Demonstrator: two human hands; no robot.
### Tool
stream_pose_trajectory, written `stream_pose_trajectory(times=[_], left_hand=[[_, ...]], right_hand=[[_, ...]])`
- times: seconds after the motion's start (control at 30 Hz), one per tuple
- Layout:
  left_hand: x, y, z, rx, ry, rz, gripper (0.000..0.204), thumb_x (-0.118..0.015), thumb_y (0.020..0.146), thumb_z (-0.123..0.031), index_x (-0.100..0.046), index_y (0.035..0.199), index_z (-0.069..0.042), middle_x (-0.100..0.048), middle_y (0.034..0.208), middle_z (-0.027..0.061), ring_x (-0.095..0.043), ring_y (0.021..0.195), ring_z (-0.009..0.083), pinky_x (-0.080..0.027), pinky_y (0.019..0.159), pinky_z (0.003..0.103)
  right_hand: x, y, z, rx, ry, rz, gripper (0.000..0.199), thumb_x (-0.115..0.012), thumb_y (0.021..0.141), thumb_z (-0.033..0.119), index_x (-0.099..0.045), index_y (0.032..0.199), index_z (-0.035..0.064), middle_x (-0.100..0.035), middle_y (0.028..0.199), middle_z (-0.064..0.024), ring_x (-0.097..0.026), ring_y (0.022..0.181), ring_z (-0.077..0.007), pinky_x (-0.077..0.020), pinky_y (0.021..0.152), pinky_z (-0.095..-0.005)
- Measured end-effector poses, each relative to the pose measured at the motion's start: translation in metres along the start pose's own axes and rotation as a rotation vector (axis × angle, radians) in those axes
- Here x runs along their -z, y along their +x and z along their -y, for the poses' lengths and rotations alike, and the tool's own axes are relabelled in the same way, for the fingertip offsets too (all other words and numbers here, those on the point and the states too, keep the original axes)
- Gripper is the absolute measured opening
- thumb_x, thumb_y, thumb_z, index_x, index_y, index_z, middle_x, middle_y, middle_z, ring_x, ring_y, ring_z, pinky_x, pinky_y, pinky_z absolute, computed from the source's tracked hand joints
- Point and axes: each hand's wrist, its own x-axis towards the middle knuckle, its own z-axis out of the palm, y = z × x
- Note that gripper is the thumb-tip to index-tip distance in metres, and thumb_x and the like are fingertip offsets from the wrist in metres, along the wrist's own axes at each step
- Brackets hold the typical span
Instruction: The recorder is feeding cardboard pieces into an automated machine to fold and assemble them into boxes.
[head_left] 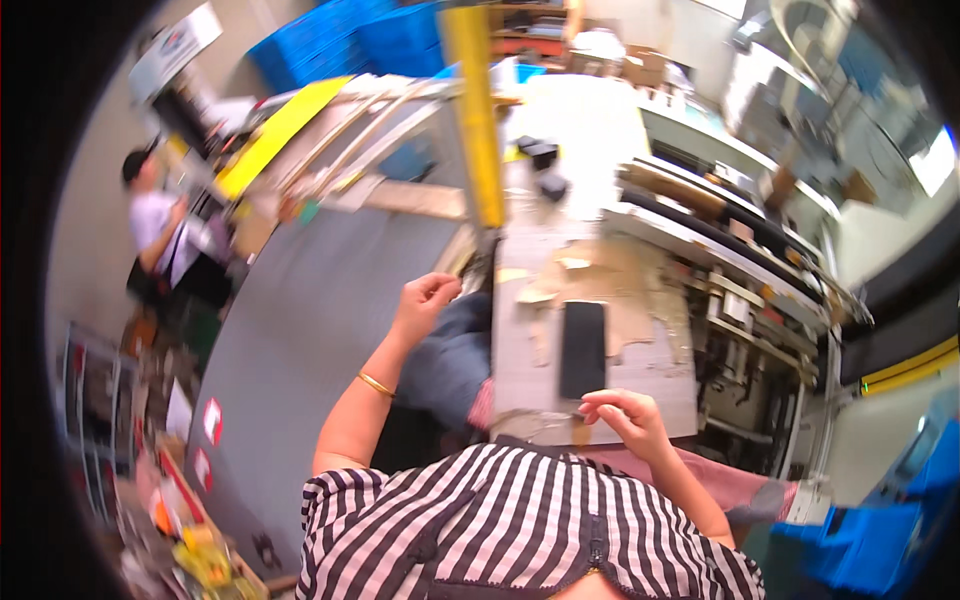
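The black, flat rectangular slab lies on the pale worktop, its near end just beside the fingertips of the right hand, which is loosely bent with nothing visible in it. The left hand is well apart from the slab, fingers curled narrow; whether it pinches something small cannot be told. The slab is probably light, stiff and smooth enough to slip; grip both long edges, thumb opposing fingers, without flexing it.
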Motion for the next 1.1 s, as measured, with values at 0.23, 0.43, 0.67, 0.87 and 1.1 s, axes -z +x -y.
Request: stream_pose_trajectory(times=[0.23,0.43,0.67,0.87,1.1], left_hand=[[0.299,-0.321,0.243,0.451,0.092,-0.965,0.018,-0.064,0.086,-0.018,-0.066,0.080,-0.002,-0.066,0.070,0.0050,-0.057,0.062,0.0121,-0.047,0.055,0.029],[0.363,-0.590,0.243,1.325,0.829,-1.208,0.029,-0.065,0.077,-0.014,-0.066,0.103,-0.001,-0.066,0.104,0.0196,-0.063,0.100,0.0350,-0.049,0.089,0.044],[0.373,-0.669,0.204,1.639,0.810,-1.301,0.060,-0.070,0.079,-0.012,-0.046,0.135,-0.015,-0.048,0.133,0.0218,-0.046,0.125,0.0379,-0.044,0.100,0.043],[0.387,-0.698,0.208,1.723,0.956,-1.241,0.048,-0.063,0.083,-0.007,-0.054,0.129,-0.017,-0.049,0.134,0.0183,-0.046,0.126,0.0351,-0.045,0.099,0.043],[0.406,-0.678,0.199,1.721,0.923,-0.982,0.015,-0.057,0.087,-0.005,-0.068,0.098,-0.006,-0.065,0.110,0.0149,-0.063,0.100,0.0343,-0.054,0.084,0.043]], right_hand=[[-0.132,0.064,0.011,-0.161,0.203,0.223,0.022,-0.054,0.097,0.010,-0.063,0.112,-0.0025,-0.069,0.097,-0.0078,-0.065,0.085,-0.0128,-0.0508,0.078,-0.0259],[-0.244,0.144,0.012,-0.240,0.072,0.499,0.025,-0.057,0.096,0.014,-0.063,0.113,-0.0018,-0.070,0.099,-0.0097,-0.066,0.090,-0.0140,-0.0518,0.080,-0.0266],[-0.357,0.207,0.031,0.018,-0.235,0.805,0.026,-0.062,0.091,0.016,-0.064,0.113,0.0016,-0.069,0.099,-0.0146,-0.068,0.089,-0.0253,-0.0538,0.079,-0.0323],[-0.386,0.214,0.027,0.043,-0.320,0.924,0.026,-0.063,0.090,0.016,-0.064,0.111,0.0011,-0.068,0.097,-0.0144,-0.068,0.086,-0.0262,-0.0548,0.077,-0.0335],[-0.365,0.195,0.023,0.067,-0.343,0.922,0.027,-0.064,0.088,0.014,-0.064,0.112,0.0014,-0.068,0.096,-0.0138,-0.067,0.086,-0.0277,-0.0538,0.077,-0.0344]])
